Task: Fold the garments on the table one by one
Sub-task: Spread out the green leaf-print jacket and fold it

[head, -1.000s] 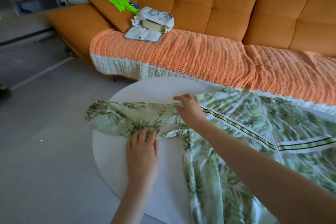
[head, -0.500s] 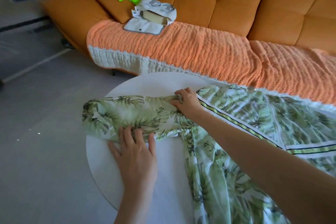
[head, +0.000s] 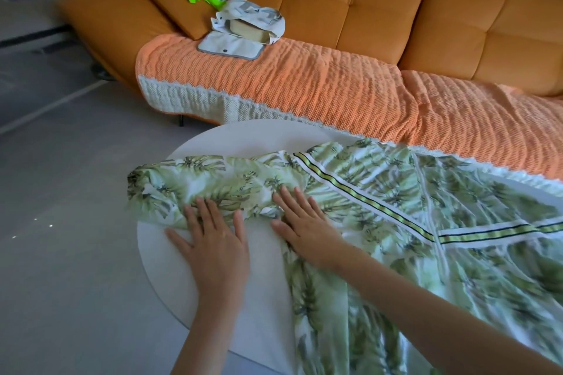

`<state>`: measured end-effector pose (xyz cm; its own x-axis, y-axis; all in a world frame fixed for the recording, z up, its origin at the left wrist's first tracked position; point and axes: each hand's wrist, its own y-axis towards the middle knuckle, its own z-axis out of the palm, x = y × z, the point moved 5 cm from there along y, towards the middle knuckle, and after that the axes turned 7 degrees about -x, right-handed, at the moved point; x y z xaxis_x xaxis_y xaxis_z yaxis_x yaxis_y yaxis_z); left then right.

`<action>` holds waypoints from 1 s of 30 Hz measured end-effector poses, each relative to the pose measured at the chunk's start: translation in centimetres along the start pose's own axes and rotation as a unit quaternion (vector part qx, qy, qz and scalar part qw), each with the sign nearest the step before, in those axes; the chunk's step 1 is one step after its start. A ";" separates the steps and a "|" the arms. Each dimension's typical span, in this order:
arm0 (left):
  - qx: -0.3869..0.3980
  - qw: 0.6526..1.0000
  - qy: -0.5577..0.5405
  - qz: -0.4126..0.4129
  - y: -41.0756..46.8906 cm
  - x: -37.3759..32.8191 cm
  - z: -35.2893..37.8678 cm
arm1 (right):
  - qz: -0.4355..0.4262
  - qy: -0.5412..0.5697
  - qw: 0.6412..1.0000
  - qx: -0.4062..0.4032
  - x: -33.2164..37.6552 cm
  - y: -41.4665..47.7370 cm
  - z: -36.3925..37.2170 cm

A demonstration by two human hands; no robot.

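The left grip [head: 217,248] lies spread flat, pressing the sleeve [head: 189,179] of the garment [head: 380,201] near the surface's [head: 243,137] left edge. The right grip [head: 304,228], equally spread, presses the garment just beside it.

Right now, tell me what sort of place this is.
Probably a home living room: an orange tufted sofa with a woven orange throw over its seat, a round white table before it, and a leaf-print garment spread on it.

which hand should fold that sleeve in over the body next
Probably the left hand: its fingers lie flat on the sleeve, nearer its free end. The right hand presses where the sleeve meets the garment body, suited to pin the fold.
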<state>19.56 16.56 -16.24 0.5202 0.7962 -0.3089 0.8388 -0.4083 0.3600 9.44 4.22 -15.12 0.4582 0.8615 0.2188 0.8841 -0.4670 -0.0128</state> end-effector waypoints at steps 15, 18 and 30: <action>-0.027 0.970 -0.222 0.100 -1.3 -2.1 -4.7 | 0.052 0.055 0.996 -0.038 -3.8 -11.6 -3.7; 0.101 0.974 -0.195 0.056 -3.6 -3.1 -5.6 | 0.062 0.030 0.998 -0.004 -3.7 -14.6 -3.3; 0.258 0.888 -0.356 -0.137 -5.7 -2.2 -3.7 | 0.111 -0.030 0.992 0.050 -4.7 -19.3 -2.2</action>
<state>13.04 18.79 -14.32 0.1006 0.4873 -0.8674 0.8160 -0.5392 -0.2083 -9.95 8.70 -13.78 0.6452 0.7508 0.1413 0.7636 -0.6277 -0.1511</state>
